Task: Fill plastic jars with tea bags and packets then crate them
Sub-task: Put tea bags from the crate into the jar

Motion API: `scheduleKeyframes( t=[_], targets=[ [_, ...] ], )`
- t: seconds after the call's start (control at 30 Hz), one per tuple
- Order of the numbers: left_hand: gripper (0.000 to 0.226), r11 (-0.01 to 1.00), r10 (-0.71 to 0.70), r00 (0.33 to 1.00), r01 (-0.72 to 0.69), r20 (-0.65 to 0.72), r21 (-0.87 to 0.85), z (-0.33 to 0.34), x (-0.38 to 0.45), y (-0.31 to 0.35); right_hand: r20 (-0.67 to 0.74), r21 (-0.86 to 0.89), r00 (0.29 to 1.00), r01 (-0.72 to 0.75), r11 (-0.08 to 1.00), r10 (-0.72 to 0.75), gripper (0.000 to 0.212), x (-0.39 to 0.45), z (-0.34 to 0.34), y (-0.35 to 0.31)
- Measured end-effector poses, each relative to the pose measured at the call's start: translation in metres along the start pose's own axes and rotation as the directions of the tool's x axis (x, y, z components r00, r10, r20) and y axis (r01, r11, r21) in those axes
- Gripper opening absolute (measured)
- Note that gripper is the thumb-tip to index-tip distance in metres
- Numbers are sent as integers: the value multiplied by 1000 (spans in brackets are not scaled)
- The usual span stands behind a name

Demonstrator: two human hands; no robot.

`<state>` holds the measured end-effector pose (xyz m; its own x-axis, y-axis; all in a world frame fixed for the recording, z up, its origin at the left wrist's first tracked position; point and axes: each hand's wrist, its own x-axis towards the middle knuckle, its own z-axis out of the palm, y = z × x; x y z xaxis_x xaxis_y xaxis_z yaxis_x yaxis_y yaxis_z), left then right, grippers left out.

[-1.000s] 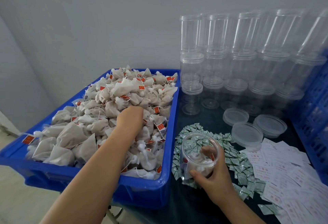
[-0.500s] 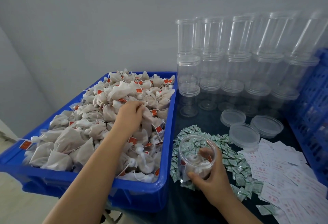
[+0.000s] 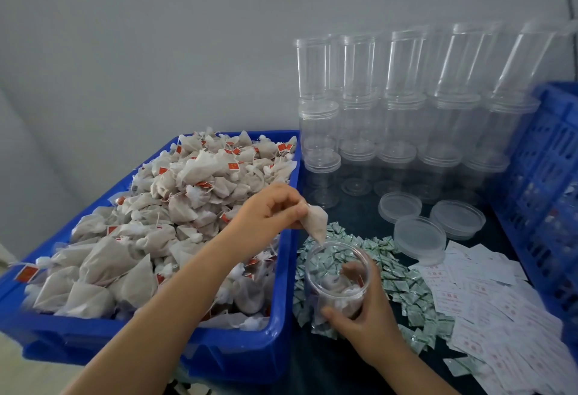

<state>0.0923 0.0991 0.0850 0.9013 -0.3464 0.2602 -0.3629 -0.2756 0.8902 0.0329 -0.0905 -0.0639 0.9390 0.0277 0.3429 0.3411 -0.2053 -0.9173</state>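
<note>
My left hand (image 3: 271, 207) pinches one white tea bag (image 3: 315, 223) by its top, and the bag's tip hangs at the rim of a clear plastic jar (image 3: 336, 282). My right hand (image 3: 364, 316) grips that open jar from the near side, tilted toward me, on the dark table. A few tea bags lie inside the jar. A blue bin (image 3: 250, 354) on the left is heaped with tea bags (image 3: 175, 216) carrying red tags. Small green packets (image 3: 403, 288) are spread around the jar.
Stacks of empty clear jars (image 3: 403, 119) stand at the back against the wall. Three loose lids (image 3: 419, 235) lie in front of them. White paper slips (image 3: 488, 300) cover the table at the right. A blue slotted crate (image 3: 544, 175) stands at the right edge.
My left hand lifted a tea bag out of the bin and carried it right, over to the jar's mouth. My right hand kept hold of the jar.
</note>
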Motion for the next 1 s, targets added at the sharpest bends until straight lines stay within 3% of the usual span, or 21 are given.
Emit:
scheduleKeyframes(
  t=[0.17, 0.33, 0.47, 0.67, 0.83, 1.0],
  targets=[
    [13, 995, 46, 977, -64, 209, 80, 18, -3, 13, 19, 30, 1000, -6, 1000, 5, 93, 2, 0, 0],
    [7, 866, 140, 913, -300, 383, 400, 38, -6, 16, 33, 49, 999, -9, 999, 8, 96, 2, 0, 6],
    [11, 757, 123, 888, -372, 442, 537, 43, -6, 17, 32, 50, 999, -20, 999, 19, 86, 2, -1, 5],
    [21, 678, 93, 865, -417, 493, 605, 38, -8, 21, 34, 42, 999, -36, 998, 35, 67, 3, -1, 3],
    [28, 555, 45, 839, -472, 542, 685, 37, -6, 24, 42, 49, 998, -52, 997, 50, 97, 2, -1, 10],
    [31, 311, -59, 779, -579, 624, 753, 47, -6, 32, 38, 16, 998, -57, 998, 57, 100, 2, -1, 12]
  ],
)
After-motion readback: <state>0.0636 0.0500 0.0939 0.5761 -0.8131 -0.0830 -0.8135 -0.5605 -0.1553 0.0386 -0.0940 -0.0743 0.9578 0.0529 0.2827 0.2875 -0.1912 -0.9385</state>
